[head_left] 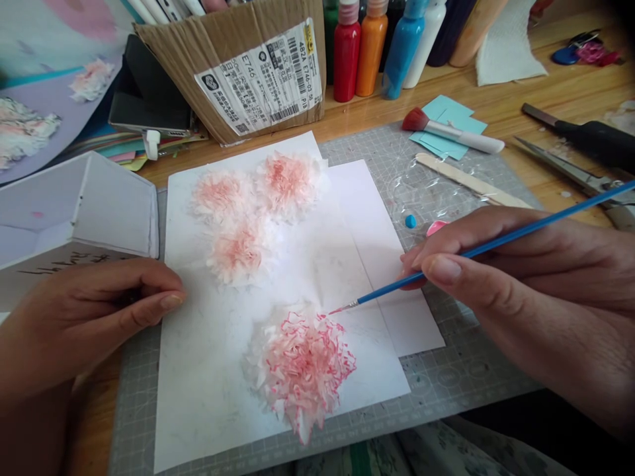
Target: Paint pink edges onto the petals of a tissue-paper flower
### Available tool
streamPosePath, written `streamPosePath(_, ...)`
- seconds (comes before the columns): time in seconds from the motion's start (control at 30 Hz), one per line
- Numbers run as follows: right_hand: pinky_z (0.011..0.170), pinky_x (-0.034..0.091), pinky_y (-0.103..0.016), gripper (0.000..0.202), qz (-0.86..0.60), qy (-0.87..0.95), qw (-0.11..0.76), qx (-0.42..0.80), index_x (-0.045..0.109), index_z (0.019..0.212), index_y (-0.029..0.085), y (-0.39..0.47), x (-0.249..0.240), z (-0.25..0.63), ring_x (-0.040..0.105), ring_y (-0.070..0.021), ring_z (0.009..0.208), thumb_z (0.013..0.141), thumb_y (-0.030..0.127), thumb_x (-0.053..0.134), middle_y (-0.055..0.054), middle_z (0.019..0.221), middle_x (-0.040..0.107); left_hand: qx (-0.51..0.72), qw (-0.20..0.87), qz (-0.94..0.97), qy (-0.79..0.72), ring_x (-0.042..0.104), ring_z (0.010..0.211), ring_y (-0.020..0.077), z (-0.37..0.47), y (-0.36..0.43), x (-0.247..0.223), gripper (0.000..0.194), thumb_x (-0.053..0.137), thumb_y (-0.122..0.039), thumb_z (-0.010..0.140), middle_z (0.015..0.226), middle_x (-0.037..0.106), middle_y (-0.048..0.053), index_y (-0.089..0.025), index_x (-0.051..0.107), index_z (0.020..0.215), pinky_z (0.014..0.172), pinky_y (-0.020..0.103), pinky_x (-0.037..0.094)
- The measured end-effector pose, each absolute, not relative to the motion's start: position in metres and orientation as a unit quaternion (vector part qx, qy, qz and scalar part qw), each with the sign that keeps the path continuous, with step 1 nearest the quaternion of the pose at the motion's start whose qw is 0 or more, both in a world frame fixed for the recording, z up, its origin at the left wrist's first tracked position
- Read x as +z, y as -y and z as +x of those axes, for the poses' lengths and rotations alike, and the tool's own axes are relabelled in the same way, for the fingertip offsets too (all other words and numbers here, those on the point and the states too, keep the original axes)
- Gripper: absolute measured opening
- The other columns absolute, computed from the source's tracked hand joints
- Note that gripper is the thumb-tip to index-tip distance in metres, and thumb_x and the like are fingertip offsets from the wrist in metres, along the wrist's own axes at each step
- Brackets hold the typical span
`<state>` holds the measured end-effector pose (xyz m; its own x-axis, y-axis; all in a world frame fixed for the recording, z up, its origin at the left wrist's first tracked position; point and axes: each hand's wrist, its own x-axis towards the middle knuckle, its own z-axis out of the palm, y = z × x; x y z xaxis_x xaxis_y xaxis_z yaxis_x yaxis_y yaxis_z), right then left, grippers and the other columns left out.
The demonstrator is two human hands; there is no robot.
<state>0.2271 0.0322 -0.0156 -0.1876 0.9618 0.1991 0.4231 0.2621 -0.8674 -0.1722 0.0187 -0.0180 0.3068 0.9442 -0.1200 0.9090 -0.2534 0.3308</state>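
My right hand (501,261) grips a thin blue paintbrush (496,243); its pink-tipped bristles touch the upper right edge of a frilly paper flower (300,367) with red-painted edges. That flower lies on a white paper sheet (208,370). Three paler pink paper flowers (248,211) sit in a cluster further up the sheet. My left hand (84,317) rests on the sheet's left edge, fingers curled loosely, holding nothing.
A grey cutting mat (446,377) lies under the paper. A white box (74,211) stands left, a cardboard box (248,66) behind, paint bottles (377,46) at the back. A red-bristled brush (451,132), wooden stick (471,180) and scissors (575,173) lie right.
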Motion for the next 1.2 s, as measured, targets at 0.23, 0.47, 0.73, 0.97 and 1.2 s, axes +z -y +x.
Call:
streamPosePath(0.23, 0.047, 0.052, -0.014, 0.011, -0.492, 0.692, 0.397, 0.348, 0.070, 0.079, 0.036, -0.033, -0.014, 0.222, 0.069, -0.0075, 0.060, 0.089, 0.039, 0.068, 0.012, 0.077, 0.076, 0.089, 0.188, 0.790, -0.577, 0.058, 0.056, 0.0072, -0.170, -0.019, -0.017, 0.017, 0.056, -0.038, 0.088, 0.065, 0.064, -0.010, -0.027, 0.064, 0.078, 0.053, 0.012, 0.043)
streamPosePath(0.47, 0.048, 0.053, -0.017, 0.008, -0.493, 0.688, 0.400, 0.350, 0.072, 0.081, 0.036, -0.031, -0.015, 0.222, 0.069, -0.0089, 0.061, 0.087, 0.039, 0.069, 0.010, 0.078, 0.076, 0.115, 0.180, 0.813, -0.542, 0.059, 0.054, 0.0065, -0.163, -0.023, -0.014, 0.018, 0.056, -0.037, 0.089, 0.065, 0.065, -0.011, -0.028, 0.065, 0.077, 0.052, 0.011, 0.043)
streamPosePath(0.73, 0.059, 0.055, -0.019, 0.006, -0.498, 0.693, 0.402, 0.331, 0.071, 0.081, 0.036, -0.030, -0.010, 0.216, 0.070, -0.0098, 0.067, 0.087, 0.038, 0.069, 0.010, 0.080, 0.076, 0.111, 0.190, 0.823, -0.524, 0.058, 0.051, 0.0073, -0.161, -0.026, -0.015, 0.024, 0.055, -0.039, 0.091, 0.061, 0.063, -0.010, -0.026, 0.065, 0.073, 0.050, 0.012, 0.042)
streamPosePath(0.97, 0.064, 0.057, -0.022, 0.007, -0.484, 0.717, 0.400, 0.305, 0.068, 0.080, 0.034, -0.031, -0.010, 0.214, 0.071, -0.0110, 0.071, 0.086, 0.036, 0.070, 0.009, 0.079, 0.076, 0.088, 0.196, 0.812, -0.542, 0.059, 0.052, 0.0090, -0.158, -0.026, -0.012, 0.024, 0.054, -0.038, 0.089, 0.061, 0.065, -0.008, -0.025, 0.066, 0.073, 0.051, 0.014, 0.043)
streamPosePath(1.2, 0.064, 0.057, -0.024, 0.008, -0.476, 0.736, 0.389, 0.285, 0.068, 0.082, 0.034, -0.027, -0.008, 0.219, 0.072, -0.0124, 0.076, 0.089, 0.038, 0.066, 0.009, 0.082, 0.076, 0.079, 0.196, 0.813, -0.543, 0.058, 0.051, 0.0082, -0.159, -0.026, -0.013, 0.024, 0.053, -0.037, 0.090, 0.060, 0.063, -0.009, -0.025, 0.065, 0.073, 0.050, 0.014, 0.042)
